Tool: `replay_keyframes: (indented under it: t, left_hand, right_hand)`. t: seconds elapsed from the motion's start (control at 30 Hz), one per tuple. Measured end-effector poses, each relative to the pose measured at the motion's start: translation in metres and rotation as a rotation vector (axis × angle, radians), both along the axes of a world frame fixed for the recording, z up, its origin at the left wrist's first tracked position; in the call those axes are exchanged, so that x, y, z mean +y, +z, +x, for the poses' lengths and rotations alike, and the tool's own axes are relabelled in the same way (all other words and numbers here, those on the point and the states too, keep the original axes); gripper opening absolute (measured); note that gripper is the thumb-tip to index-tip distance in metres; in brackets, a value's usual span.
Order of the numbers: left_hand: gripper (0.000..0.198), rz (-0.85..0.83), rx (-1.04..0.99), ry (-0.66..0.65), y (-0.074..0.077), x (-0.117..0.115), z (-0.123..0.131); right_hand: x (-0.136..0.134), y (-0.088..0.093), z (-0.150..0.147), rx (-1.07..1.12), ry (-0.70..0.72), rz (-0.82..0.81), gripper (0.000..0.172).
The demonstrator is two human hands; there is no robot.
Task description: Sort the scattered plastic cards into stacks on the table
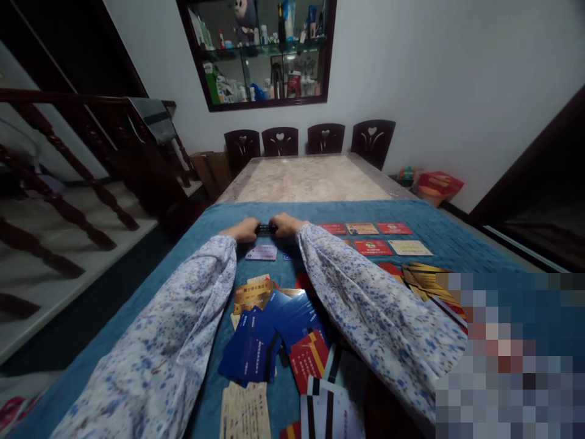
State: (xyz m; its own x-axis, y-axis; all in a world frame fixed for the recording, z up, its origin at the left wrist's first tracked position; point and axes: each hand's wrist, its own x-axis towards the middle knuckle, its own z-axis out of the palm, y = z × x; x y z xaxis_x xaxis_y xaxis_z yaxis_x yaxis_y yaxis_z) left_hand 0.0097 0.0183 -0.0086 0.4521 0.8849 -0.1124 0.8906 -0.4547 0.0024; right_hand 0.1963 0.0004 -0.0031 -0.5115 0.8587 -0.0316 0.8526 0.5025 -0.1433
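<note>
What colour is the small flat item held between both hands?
The small flat item looks black; head view shows it best.

Indistinct dark cards (265,230) and lower-right mosaic blur (509,353)

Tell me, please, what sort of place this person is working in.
Most likely a home dining room: a long table with a blue cloth, four carved chairs along the wall, and a glass-shelved wall cabinet of bottles.

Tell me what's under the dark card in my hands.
Left hand and right hand pinch the dark card over the blue cloth. A pale card lies just nearer, apart from it. The spot directly beneath is hidden by card and hands.
</note>
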Motion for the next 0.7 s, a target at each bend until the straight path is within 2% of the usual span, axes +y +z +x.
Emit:
replay_keyframes:
  t: [0.23, 0.5, 0.7]
  left_hand:
    - [0.043, 0.01, 0.03, 0.008, -0.003, 0.001, 0.001]
    - [0.052, 0.066, -0.006, 0.029, -0.004, -0.009, -0.001]
    - [0.054, 0.079, -0.052, 0.059, -0.006, -0.016, -0.003]
  right_hand:
    - [0.002, -0.001, 0.0, -0.012, -0.006, -0.014, 0.047]
    - [0.0, -0.003, 0.003, 0.002, 0.039, 0.021, 0.045]
    - [-0.007, 0.0, 0.008, 0.01, 0.014, 0.059, 0.046]
